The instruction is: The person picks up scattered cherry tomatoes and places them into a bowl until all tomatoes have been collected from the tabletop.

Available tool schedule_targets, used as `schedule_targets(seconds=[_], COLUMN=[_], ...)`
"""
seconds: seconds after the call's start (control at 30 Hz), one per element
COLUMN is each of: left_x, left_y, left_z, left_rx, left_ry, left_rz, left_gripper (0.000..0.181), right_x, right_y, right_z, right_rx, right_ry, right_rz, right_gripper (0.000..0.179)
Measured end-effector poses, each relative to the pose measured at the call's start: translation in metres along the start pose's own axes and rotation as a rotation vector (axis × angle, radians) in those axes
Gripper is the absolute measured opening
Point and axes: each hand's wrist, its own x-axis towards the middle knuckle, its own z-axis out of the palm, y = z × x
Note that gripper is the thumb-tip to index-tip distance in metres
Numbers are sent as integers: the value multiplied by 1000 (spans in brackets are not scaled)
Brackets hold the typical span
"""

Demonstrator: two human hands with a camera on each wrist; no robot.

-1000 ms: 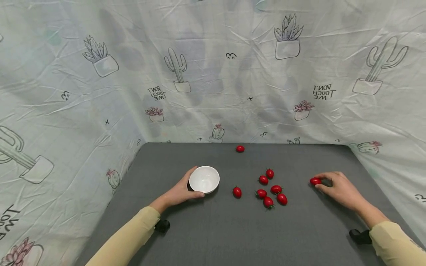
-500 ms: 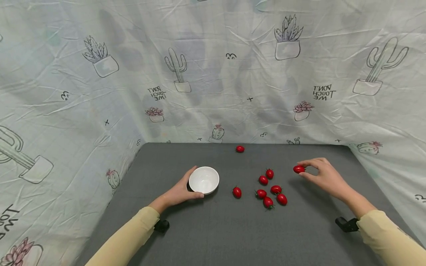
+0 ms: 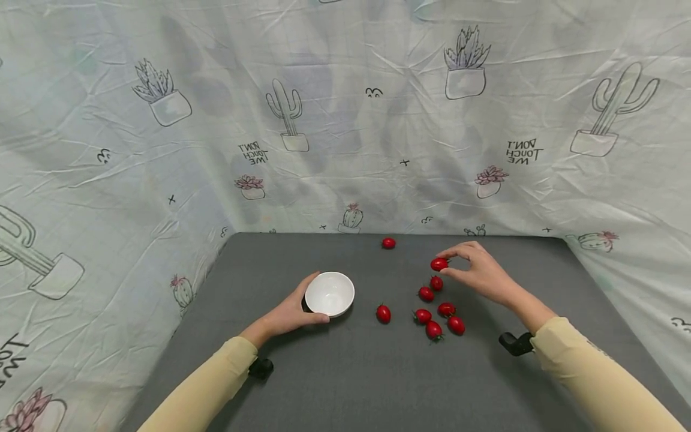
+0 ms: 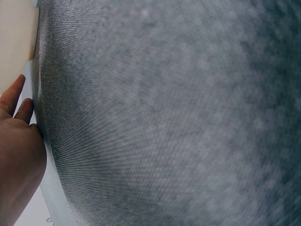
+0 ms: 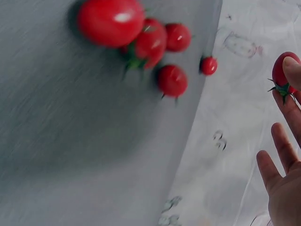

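My left hand [image 3: 288, 312] grips a small white bowl [image 3: 330, 294] from its left side, thumb along the near side and fingers round the back. The inside of the bowl that shows is bare white. In the left wrist view only part of that hand [image 4: 21, 150] and the pale bowl wall [image 4: 16, 37] appear. My right hand [image 3: 483, 273] pinches a red cherry tomato [image 3: 439, 264] between thumb and fingertips, raised above the table. In the right wrist view this tomato [image 5: 282, 73] shows its green stem end, and the other fingers are spread.
Several cherry tomatoes [image 3: 433, 330] lie loosely grouped on the dark grey table [image 3: 345, 378], below and left of my right hand. One tomato [image 3: 383, 314] lies right of the bowl, another [image 3: 388, 243] near the back edge. A cactus-print cloth [image 3: 324, 120] hangs behind and beside the table.
My right hand has lifted the cherry tomato off the table's right side and carried it left, to just behind the group. The left hand and bowl have stayed in place.
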Motion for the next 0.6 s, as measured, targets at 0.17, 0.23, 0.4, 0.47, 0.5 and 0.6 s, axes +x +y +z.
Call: schedule_targets(seconds=[0.17, 0.23, 0.4, 0.47, 0.5, 0.6], left_x=[-5, -7, -9, -8, -7, -6], left_y=[-4, -5, -5, -4, -3, -3], left_z=[0, 0, 0, 0, -1, -1], left_rx=[-6, -13, -17, -19, -20, -29], left_ry=[-6, -10, -19, -18, -18, -23], left_rz=[-2, -14, -27, -21, -19, -19], left_gripper=[113, 113, 112, 111, 111, 111], right_x=[13, 16, 25, 30, 33, 40], right_y=[-16, -22, -34, -39, -42, -49], right_z=[15, 21, 32, 36, 38, 46], right_rx=[43, 63, 96, 93, 90, 87], right_ry=[-33, -50, -77, -87, -92, -115], right_rz=[-39, -50, -63, -72, -78, -82], right_gripper=[31, 31, 28, 27, 27, 27])
